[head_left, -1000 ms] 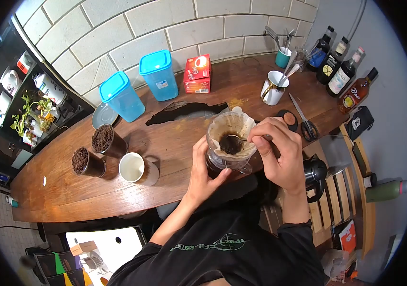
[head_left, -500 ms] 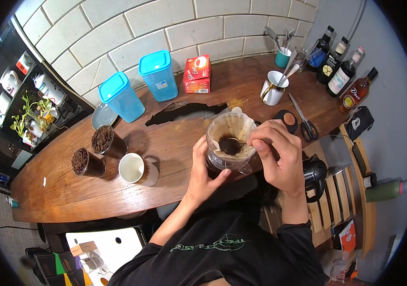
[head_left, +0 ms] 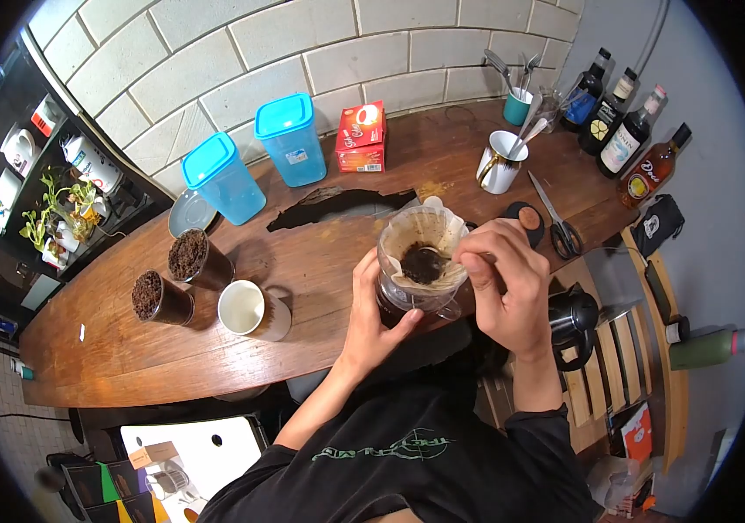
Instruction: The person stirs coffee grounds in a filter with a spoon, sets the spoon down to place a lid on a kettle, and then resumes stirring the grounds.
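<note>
A clear dripper with a paper filter (head_left: 436,228) sits on a glass server (head_left: 396,299) near the table's front edge. Dark wet coffee grounds (head_left: 422,263) lie in the filter. My left hand (head_left: 374,314) is wrapped round the left side of the server and dripper, thumb at the front. Over the filter's right rim, my right hand (head_left: 509,283) pinches a thin spoon, whose end reaches into the grounds; most of it is hidden by the fingers.
Left on the wooden table (head_left: 119,357) are two cups of grounds (head_left: 163,298) and a white cup (head_left: 253,310). Behind stand blue-lidded containers (head_left: 292,144) and a red box (head_left: 361,138). Scissors (head_left: 557,218), a mug (head_left: 501,163) and bottles (head_left: 623,144) are at the right.
My right hand has shifted slightly left and the spoon has moved within the grounds, which look flatter and wetter. My left hand keeps its hold.
</note>
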Motion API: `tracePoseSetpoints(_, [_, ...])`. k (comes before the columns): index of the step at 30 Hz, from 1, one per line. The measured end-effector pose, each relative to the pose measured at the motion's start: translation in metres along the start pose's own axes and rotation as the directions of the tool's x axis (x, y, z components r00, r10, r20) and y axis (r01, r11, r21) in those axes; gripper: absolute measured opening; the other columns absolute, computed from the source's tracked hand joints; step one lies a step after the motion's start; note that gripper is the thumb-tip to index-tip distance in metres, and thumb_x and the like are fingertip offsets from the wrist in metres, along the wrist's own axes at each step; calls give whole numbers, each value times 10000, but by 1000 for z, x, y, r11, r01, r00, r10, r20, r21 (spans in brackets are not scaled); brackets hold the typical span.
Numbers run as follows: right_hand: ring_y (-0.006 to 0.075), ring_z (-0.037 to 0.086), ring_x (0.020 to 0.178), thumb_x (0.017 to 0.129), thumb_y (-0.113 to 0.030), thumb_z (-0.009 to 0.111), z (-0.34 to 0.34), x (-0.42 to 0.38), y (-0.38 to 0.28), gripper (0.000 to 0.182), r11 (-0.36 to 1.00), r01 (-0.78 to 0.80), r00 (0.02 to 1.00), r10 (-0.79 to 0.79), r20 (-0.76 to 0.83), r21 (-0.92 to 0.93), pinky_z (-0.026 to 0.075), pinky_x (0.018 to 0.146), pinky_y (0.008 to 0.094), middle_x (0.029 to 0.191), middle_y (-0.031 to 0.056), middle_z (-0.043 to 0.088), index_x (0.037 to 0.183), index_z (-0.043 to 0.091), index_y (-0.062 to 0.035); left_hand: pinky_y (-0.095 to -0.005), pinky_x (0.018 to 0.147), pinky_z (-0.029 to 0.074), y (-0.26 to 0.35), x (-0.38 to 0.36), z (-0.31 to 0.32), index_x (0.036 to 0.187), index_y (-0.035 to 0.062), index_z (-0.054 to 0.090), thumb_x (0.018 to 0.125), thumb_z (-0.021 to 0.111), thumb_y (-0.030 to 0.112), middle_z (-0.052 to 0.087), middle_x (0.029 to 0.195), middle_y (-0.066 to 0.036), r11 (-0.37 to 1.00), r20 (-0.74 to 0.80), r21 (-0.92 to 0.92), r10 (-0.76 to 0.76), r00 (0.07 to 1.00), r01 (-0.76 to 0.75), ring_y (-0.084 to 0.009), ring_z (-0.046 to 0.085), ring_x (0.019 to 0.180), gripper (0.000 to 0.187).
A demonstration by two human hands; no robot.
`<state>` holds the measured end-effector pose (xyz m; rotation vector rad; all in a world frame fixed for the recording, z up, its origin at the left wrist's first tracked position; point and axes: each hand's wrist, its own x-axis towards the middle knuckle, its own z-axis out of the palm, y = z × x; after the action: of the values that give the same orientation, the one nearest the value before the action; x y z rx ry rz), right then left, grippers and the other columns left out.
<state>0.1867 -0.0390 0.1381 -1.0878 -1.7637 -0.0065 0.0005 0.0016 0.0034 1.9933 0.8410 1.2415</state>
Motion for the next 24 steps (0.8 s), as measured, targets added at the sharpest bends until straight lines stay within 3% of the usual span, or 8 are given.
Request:
tracePoseSetpoints(2, [323,617,786,918,-73,648,-1,0,0,62,1000,19,999,-19,43,-5,462,780,410,827,101,625,907,611,-25,-484,1159,326,0,0,0,1467,13,337,752,826,150,359,1511,-238,1000,5,0,5,1000,-5,-395,362,1418,877])
tracePoseSetpoints(4, [327,617,788,921,-72,644,-2,0,-3,58,993,-70,997,66,45,97,462,779,415,826,103,625,911,611,-24,-483,1159,327,0,0,0,1468,15,336,754,825,152,358,1511,-237,1000,0,4,8,1000,-8,-395,363,1417,876])
tracePoseSetpoints(7, [328,619,790,926,-71,638,1,-1,1,59,999,-42,999,42,-3,29,463,775,412,826,103,626,910,611,-21,-482,1160,327,0,-1,0,1469,17,334,756,824,154,357,1512,-236,1000,-7,0,8,1000,-8,-395,364,1416,876])
tracePoseSetpoints(14, [327,622,797,931,-73,632,-1,-1,1,62,996,-47,999,46,10,69,468,783,410,835,107,632,916,611,-16,-480,1161,327,2,0,0,1469,17,339,760,823,164,355,1511,-235,1000,-7,11,-2,1000,2,-392,364,1416,871])
tracePoseSetpoints(16, [248,603,748,983,-100,596,-1,1,1,151,1000,-21,999,21,25,15,475,689,329,796,100,640,882,607,11,-480,1161,327,1,-1,0,1469,16,341,760,823,167,354,1511,-234,1000,-8,10,-1,1000,1,-392,365,1416,870])
tracePoseSetpoints(17, [248,603,748,983,-100,596,-2,0,1,151,1000,-21,999,21,25,16,475,689,329,796,100,640,882,607,11,-480,1161,327,0,-1,1,1468,15,342,761,822,169,354,1511,-234,1000,-9,10,-1,1000,1,-392,365,1415,869])
tracePoseSetpoints(19, [313,630,771,925,-61,637,-4,-2,0,52,998,6,999,-4,-32,57,479,766,412,819,98,644,913,616,-15,-480,1161,327,0,-1,1,1469,14,341,761,823,171,354,1510,-234,1000,-8,12,-3,1000,3,-393,365,1415,870])
tracePoseSetpoints(24, [310,629,764,915,-61,652,-9,-1,-2,51,997,59,998,-57,-41,53,482,770,413,818,98,644,910,623,-20,-483,1160,328,1,-1,1,1469,12,338,762,825,176,356,1509,-236,1000,-5,12,-11,1000,11,-395,366,1413,874])
